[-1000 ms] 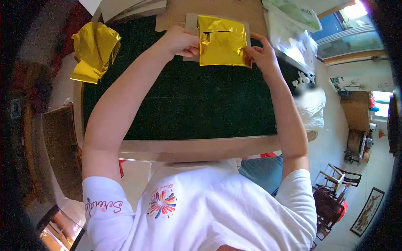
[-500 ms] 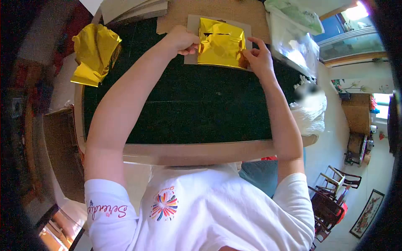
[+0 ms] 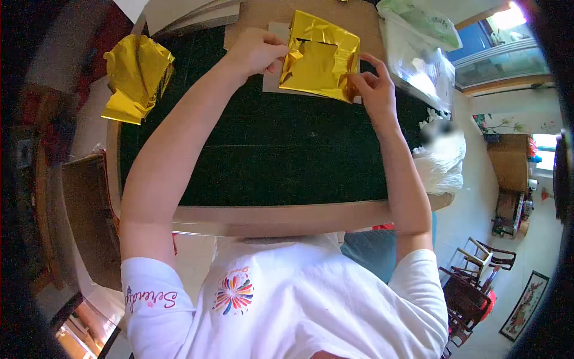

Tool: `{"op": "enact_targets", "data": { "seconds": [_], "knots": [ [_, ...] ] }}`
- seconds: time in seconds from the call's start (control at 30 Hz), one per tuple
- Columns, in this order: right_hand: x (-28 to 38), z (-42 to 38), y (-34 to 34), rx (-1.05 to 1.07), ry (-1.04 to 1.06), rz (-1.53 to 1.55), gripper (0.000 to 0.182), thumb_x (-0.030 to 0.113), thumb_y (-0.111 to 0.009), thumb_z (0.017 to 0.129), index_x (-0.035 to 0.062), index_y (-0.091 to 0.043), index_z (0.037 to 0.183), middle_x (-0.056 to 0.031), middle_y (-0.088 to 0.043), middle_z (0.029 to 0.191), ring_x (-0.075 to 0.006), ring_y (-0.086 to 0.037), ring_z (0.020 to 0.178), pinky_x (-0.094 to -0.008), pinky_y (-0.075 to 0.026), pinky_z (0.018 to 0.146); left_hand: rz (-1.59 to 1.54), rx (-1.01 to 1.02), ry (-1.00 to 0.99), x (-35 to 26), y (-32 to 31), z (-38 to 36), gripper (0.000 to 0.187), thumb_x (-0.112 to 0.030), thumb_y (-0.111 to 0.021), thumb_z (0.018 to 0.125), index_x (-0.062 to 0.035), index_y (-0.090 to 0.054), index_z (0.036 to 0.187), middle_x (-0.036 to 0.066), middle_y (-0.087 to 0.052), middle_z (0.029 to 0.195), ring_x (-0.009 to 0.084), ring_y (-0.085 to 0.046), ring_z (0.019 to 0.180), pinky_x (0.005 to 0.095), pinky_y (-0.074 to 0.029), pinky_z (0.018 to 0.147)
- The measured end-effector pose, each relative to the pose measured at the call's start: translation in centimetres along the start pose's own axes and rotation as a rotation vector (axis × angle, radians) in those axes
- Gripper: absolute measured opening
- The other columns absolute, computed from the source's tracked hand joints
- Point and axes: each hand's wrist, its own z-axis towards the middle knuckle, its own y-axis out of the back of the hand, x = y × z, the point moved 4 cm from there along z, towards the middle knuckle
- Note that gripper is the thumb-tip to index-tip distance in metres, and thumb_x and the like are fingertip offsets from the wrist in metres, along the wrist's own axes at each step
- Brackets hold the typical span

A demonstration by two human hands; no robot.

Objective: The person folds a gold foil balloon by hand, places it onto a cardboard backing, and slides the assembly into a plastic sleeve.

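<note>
Gold foil [image 3: 323, 63] turned askew | left hand [image 3: 256, 52], right hand [image 3: 376, 90] pinch its edges | arms [image 3: 179, 137] outstretched

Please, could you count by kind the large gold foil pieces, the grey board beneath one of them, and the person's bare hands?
Large gold foil pieces: 2, one between the hands, one at the table's left
Grey board: 1
Bare hands: 2, left hand and right hand
Total: 5

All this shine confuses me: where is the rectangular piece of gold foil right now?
The rectangular gold foil is at the top centre of the head view, between the bare left hand and bare right hand, overlapping a flat pale grey sheet.
</note>
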Motion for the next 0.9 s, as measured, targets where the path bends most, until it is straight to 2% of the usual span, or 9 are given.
{"op": "enact_targets", "data": {
  "seconds": [0.2,0.27,0.3,0.37,0.5,0.63,0.73,0.83,0.9],
  "knots": [
    [1.5,-2.2,0.5,0.046,-0.037,0.257,0.048,0.006,-0.062,0.091,0.0079,-0.046,0.136,-0.0042,-0.065,0.089,-0.0091,-0.060,0.081,-0.0230,-0.048,0.070,0.124,-0.058,-0.272,0.2,0.8,-2.8,0.026,-0.020,-0.066,0.087,-0.0021,-0.069,0.105,0.005,-0.068,0.077,0.0108,-0.063,0.060,0.0260,-0.052,0.053],
    [1.3,-2.6,0.6,0.162,0.006,0.185,0.050,0.009,-0.063,0.092,0.0073,-0.043,0.138,-0.0060,-0.066,0.096,-0.0118,-0.062,0.089,-0.0245,-0.049,0.075,0.288,-0.222,-0.529,-1.3,1.4,-4.7,0.021,-0.018,-0.067,0.085,-0.0033,-0.070,0.099,0.009,-0.070,0.084,0.0190,-0.066,0.067,0.0307,-0.053,0.063],
    [1.5,-2.8,0.9,0.162,0.006,0.184,0.050,0.009,-0.063,0.092,0.0073,-0.043,0.138,-0.0060,-0.066,0.096,-0.0118,-0.062,0.089,-0.0245,-0.049,0.075,0.287,-0.222,-0.529,-1.6,1.6,-5.3,0.021,-0.018,-0.067,0.085,-0.0033,-0.070,0.099,0.009,-0.070,0.084,0.0190,-0.066,0.067,0.0307,-0.053,0.063],
    [2.4,-3.3,1.5,0.180,0.042,0.068,0.046,0.011,-0.062,0.093,0.0060,-0.046,0.137,-0.0076,-0.067,0.103,-0.0146,-0.064,0.095,-0.0268,-0.050,0.082,0.485,-0.289,-0.777,-3.1,1.9,-7.0,0.018,-0.017,-0.066,0.086,-0.0069,-0.071,0.099,0.009,-0.070,0.087,0.0245,-0.067,0.073,0.0334,-0.054,0.066],
    [1.7,-3.0,3.4,0.146,0.082,-0.028,0.038,0.011,-0.061,0.094,0.0049,-0.053,0.131,-0.0080,-0.068,0.108,-0.0151,-0.064,0.100,-0.0278,-0.049,0.088,0.683,-0.305,-0.917,-4.9,1.5,-9.5,0.013,-0.014,-0.066,0.084,-0.0084,-0.069,0.095,0.009,-0.067,0.084,0.0256,-0.067,0.075,0.0354,-0.054,0.065],
    [7.0,-5.5,4.6,-0.039,0.141,0.009,0.025,0.007,-0.060,0.093,0.0045,-0.063,0.118,-0.0061,-0.067,0.109,-0.0129,-0.063,0.099,-0.0264,-0.047,0.090,0.830,-0.354,-1.059,-5.2,0.6,-11.4,0.009,-0.011,-0.066,0.079,-0.0088,-0.064,0.088,0.007,-0.062,0.078,0.0220,-0.065,0.072,0.0338,-0.053,0.060],
    [10.7,-8.0,4.3,-0.043,0.565,-0.354,0.023,0.003,-0.061,0.090,0.0010,-0.065,0.112,-0.0081,-0.066,0.107,-0.0168,-0.062,0.100,-0.0277,-0.046,0.090,0.864,-0.361,-1.115,-4.4,-0.1,-13.2,0.011,-0.010,-0.067,0.076,-0.0082,-0.062,0.085,0.005,-0.060,0.080,0.0188,-0.063,0.069,0.0308,-0.051,0.056],
    [9.2,-9.0,4.3,0.161,0.388,-0.425,0.021,0.002,-0.061,0.088,-0.0004,-0.065,0.109,-0.0099,-0.066,0.104,-0.0192,-0.062,0.099,-0.0292,-0.047,0.089,0.890,-0.343,-1.201,-1.7,-0.5,-14.9,0.018,-0.010,-0.067,0.072,-0.0069,-0.063,0.090,0.003,-0.058,0.085,0.0156,-0.059,0.068,0.0278,-0.049,0.053],
    [7.6,-9.6,4.2,0.257,0.330,-0.373,0.020,0.003,-0.062,0.088,-0.0001,-0.066,0.107,-0.0100,-0.066,0.102,-0.0183,-0.063,0.096,-0.0292,-0.048,0.087,0.925,-0.217,-1.260,0.6,-1.2,-15.8,0.023,-0.010,-0.067,0.072,-0.0057,-0.065,0.095,0.004,-0.059,0.087,0.0161,-0.058,0.068,0.0268,-0.049,0.054]
  ]
}}
